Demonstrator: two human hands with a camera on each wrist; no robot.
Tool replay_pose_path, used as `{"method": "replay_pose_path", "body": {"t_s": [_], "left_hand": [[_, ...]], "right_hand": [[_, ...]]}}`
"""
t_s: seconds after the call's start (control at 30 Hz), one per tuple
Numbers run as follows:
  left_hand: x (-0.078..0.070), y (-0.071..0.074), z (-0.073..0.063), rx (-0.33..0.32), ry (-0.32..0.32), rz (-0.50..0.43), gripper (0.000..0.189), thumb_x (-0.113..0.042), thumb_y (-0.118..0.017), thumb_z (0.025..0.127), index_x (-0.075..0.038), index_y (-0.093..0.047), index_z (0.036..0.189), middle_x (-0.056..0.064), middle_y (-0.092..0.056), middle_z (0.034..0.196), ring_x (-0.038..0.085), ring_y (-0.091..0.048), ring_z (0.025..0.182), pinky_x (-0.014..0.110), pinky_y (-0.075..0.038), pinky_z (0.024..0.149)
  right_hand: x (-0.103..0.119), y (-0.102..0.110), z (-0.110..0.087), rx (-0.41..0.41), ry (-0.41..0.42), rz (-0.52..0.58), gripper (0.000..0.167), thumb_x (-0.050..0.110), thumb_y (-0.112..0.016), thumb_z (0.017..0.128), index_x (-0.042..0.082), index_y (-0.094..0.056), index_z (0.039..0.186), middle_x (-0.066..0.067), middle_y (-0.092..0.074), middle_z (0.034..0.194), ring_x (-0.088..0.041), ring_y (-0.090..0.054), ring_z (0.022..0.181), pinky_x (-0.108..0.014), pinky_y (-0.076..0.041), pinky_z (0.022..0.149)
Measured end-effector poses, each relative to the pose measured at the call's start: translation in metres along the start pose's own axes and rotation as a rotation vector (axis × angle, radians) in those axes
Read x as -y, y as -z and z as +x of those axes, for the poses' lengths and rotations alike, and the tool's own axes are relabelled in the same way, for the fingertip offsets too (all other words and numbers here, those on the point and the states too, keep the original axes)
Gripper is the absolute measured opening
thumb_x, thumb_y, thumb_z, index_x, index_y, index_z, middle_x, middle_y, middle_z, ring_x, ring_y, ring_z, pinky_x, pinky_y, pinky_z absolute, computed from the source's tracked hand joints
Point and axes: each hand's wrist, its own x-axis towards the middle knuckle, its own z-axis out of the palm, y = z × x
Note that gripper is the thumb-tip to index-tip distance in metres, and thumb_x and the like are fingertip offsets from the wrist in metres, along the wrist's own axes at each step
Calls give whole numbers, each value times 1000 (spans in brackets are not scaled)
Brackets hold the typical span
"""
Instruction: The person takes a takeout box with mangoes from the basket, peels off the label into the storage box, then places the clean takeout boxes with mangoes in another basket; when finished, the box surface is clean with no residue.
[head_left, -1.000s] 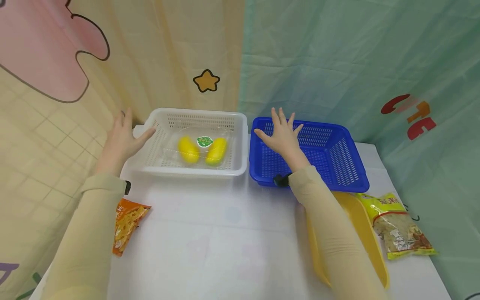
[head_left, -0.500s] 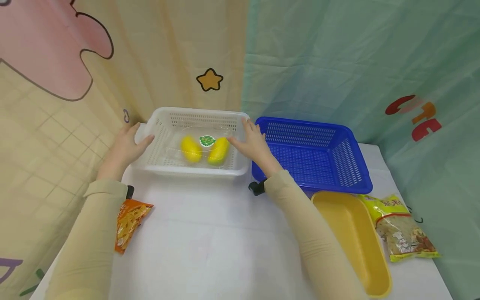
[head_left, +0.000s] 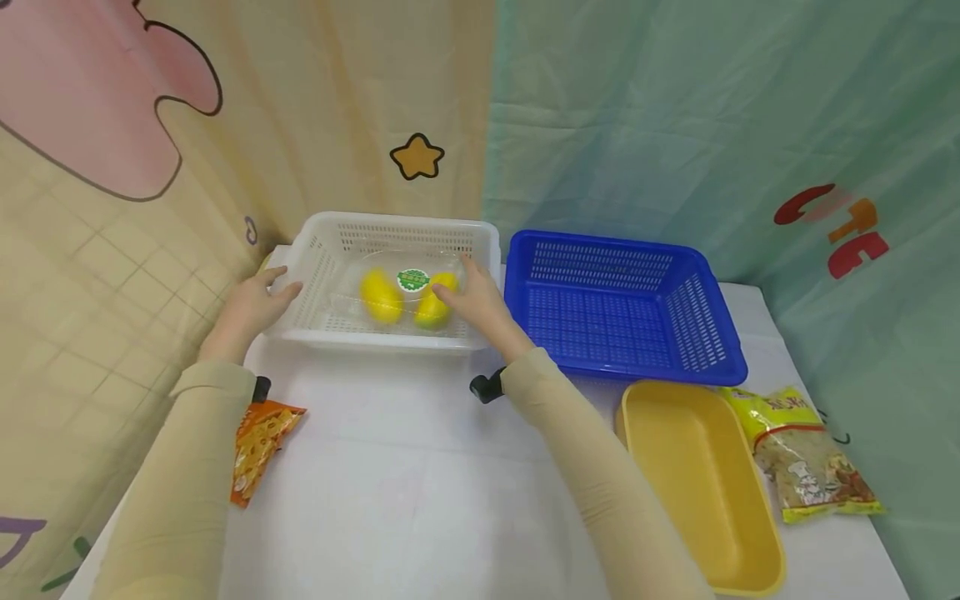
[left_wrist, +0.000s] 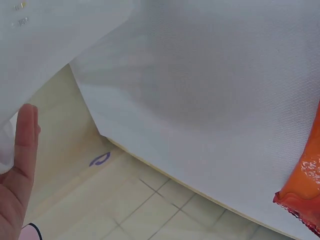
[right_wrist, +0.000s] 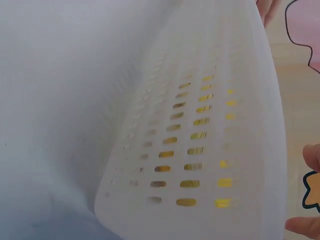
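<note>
A white plastic basket (head_left: 390, 342) stands at the back left of the table. In it sits a clear plastic box (head_left: 341, 304) with a green label and two yellow mango-like fruits (head_left: 381, 298). My left hand (head_left: 247, 310) is at the basket's left rim, its thumb pointing inward; in the left wrist view its fingers (left_wrist: 26, 135) lie straight beside the white wall. Over the basket's right end reaches my right hand (head_left: 483, 302), thumb and fingers apart above the clear box's right side. Whether it touches the box I cannot tell.
A blue basket (head_left: 611, 367) stands to the right of the white one. In front of it lies a yellow tray (head_left: 697, 492), with a yellow-and-clear food bag (head_left: 806, 462) beside it. An orange snack bag (head_left: 258, 446) lies by my left forearm. Curtains hang behind.
My right hand has moved left from above the blue basket to the right end of the white basket. My left hand has shifted slightly down beside the left rim.
</note>
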Motion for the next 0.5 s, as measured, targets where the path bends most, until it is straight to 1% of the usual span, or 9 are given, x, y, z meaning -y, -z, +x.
{"method": "replay_pose_path", "body": {"t_s": [0.1,0.17,0.23,0.3,0.37,0.5], "left_hand": [[4,0,-2,10,16,-4,62,-39,-35,104,0,-29,152,39,-26,150,60,-27,135,68,-25,109],[7,0,-3,15,24,-26,59,-36,-34,105,-3,-28,153,39,-26,150,58,-34,133,67,-30,107],[10,-1,-4,14,30,-49,56,-34,-33,105,-6,-28,154,39,-29,149,54,-43,125,65,-37,101],[12,-1,-4,11,31,-66,54,-32,-33,106,-8,-27,154,40,-32,147,50,-49,116,61,-42,95],[13,-2,-3,4,29,-70,53,-30,-34,106,-9,-28,154,41,-34,145,48,-49,112,60,-43,92],[13,-3,-2,-23,15,-53,51,-27,-37,105,-8,-31,152,42,-36,142,48,-46,113,62,-39,96]], "right_hand": [[4,-9,0,28,-36,22,81,38,-62,95,9,-19,157,-17,-25,161,-34,-32,146,-49,-29,118],[5,-14,0,54,-92,29,83,37,-61,96,6,-16,157,-19,-24,161,-34,-31,147,-48,-28,119],[6,-19,1,72,-146,35,82,36,-60,97,3,-14,157,-21,-25,161,-34,-31,147,-46,-27,119],[6,-23,2,78,-195,41,80,35,-57,98,-1,-15,155,-23,-28,159,-34,-34,145,-44,-28,119],[6,-26,3,73,-220,40,75,35,-55,100,-4,-18,153,-24,-34,155,-34,-39,141,-44,-31,118],[5,-29,5,60,-248,53,68,33,-51,102,-7,-24,150,-26,-40,150,-34,-47,132,-43,-36,115]]}}
